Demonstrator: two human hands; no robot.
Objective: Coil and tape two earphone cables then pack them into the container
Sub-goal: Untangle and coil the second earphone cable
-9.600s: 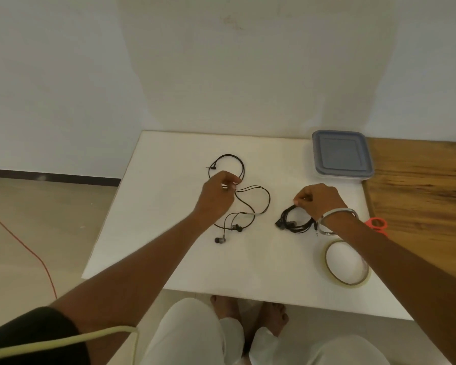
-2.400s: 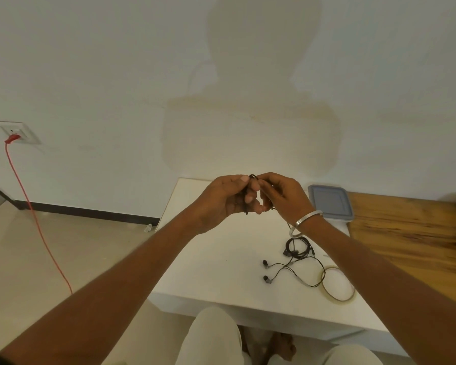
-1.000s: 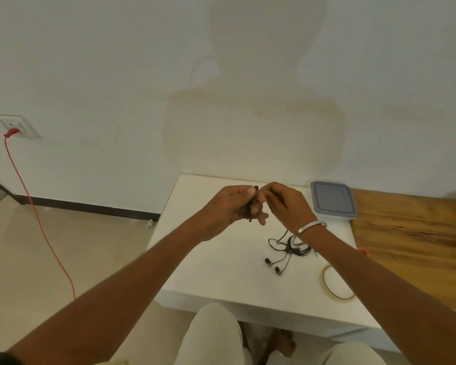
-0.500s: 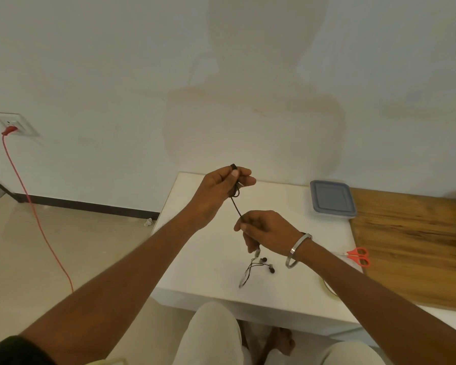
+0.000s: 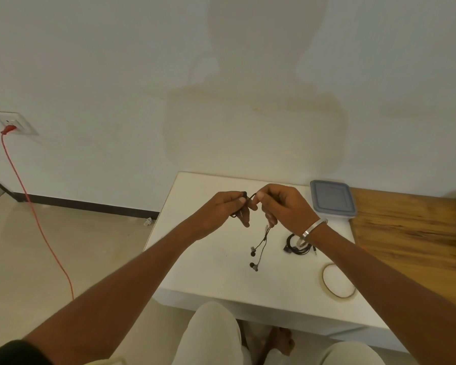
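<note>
Above the white table (image 5: pixel 211 280), my left hand (image 5: pixel 225 210) and my right hand (image 5: pixel 282 204) meet, both pinching one black earphone cable (image 5: pixel 261 245). A few loops sit in my left fingers. The rest hangs from my right hand, and its two earbuds dangle just over the tabletop. A second black earphone cable (image 5: pixel 294 246) lies bundled on the table under my right wrist, partly hidden by it. A roll of clear tape (image 5: pixel 338 283) rests near the table's front right. The grey-lidded container (image 5: pixel 332 198) stands closed at the back right.
A wooden surface (image 5: pixel 416 233) adjoins the table on the right. A red cord (image 5: pixel 37 219) runs from a wall socket (image 5: pixel 12 125) down across the floor at the left. My knees (image 5: pixel 216 335) are below the table's front edge.
My right hand has come back up from lower on the cable and now meets my left hand. Less cable hangs down than before, and the earbuds hang closer to my hands.
</note>
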